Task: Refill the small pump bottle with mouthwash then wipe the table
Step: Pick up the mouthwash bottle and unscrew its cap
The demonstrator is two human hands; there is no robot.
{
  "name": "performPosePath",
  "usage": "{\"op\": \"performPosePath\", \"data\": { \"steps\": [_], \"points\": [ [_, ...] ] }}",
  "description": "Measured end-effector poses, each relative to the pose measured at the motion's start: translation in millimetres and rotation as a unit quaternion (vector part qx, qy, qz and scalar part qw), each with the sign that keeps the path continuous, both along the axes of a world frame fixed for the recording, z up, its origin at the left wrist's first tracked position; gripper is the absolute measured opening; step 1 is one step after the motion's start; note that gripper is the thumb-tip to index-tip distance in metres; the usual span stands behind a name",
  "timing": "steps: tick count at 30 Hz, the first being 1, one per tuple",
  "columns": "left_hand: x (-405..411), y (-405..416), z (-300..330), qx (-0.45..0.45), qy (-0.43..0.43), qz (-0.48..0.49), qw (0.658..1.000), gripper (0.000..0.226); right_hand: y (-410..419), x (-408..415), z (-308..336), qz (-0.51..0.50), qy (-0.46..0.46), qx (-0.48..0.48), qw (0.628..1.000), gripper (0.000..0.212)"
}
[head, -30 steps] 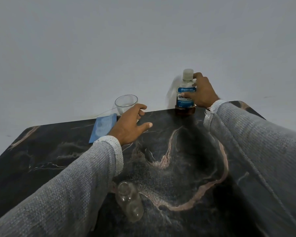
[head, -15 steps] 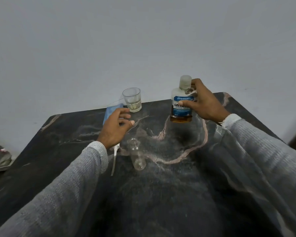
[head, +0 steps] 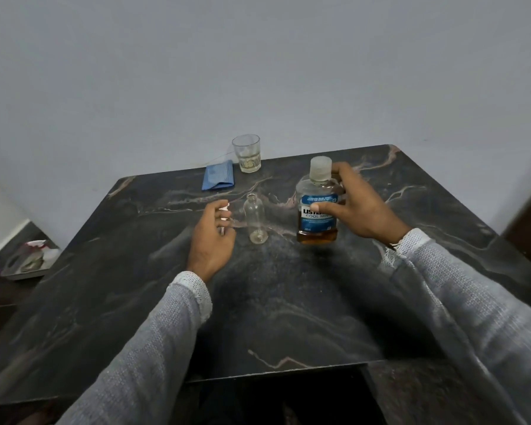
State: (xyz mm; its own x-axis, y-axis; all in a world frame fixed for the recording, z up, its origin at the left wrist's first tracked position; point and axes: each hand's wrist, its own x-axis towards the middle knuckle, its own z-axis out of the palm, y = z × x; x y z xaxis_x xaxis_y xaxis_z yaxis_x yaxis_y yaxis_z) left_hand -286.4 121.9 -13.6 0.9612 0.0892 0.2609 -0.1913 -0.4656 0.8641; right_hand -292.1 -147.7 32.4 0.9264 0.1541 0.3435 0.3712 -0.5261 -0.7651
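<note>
Mouthwash bottle [head: 318, 207] now nearer; amber dregs, white cap, right hand's [head: 360, 210] grip

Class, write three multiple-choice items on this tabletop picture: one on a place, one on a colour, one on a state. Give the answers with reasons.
1. Where is the drinking glass?
A. near edge
B. far edge, beside the folded cloth
C. in the left hand

2. What colour is the folded cloth?
A. blue
B. red
C. yellow

3. What state is the mouthwash bottle in?
A. lying on its side
B. uncapped
C. capped, held by the right hand

Answers: B, it stands by the wall next to the cloth; A, the cloth is plainly blue; C, the cap is on and fingers wrap the bottle.
</note>
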Motion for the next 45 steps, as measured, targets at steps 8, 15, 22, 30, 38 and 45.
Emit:
{"op": "performPosePath", "data": {
  "steps": [8,15,22,30,38,45],
  "points": [
    [-32.2,-20.0,-28.2,-0.024,0.025,-0.065,0.997,0.063,11.1,-16.3,-11.0,0.021,0.02,0.014,0.999,0.056],
    [-39.5,-56.2,-36.0,-0.031,0.072,-0.15,0.986,0.079,17.7,-18.5,-22.7,0.052,0.009,0.02,0.998,0.055],
    [-23.2,-87.0,-45.4,-0.073,0.074,-0.169,0.98,0.066,16.3,-20.3,-16.8,0.04,-0.021,-0.042,0.998,0.053],
    [-14.6,-86.8,-56.7,-0.054,0.065,-0.153,0.985,0.048,28.8,-7.1,39.6,-0.098,-0.198,-0.373,0.901,0.064],
    [-5.4,-84.3,-56.7,-0.072,0.08,-0.191,0.976,0.042,28.8,-4.3,45.9,0.06,-0.145,-0.373,0.914,0.038],
    [-9.4,-82.4,-55.3,-0.081,0.07,-0.209,0.972,0.043,21.4,-5.3,62.8,0.121,-0.097,-0.392,0.907,0.039]
  ]
}}
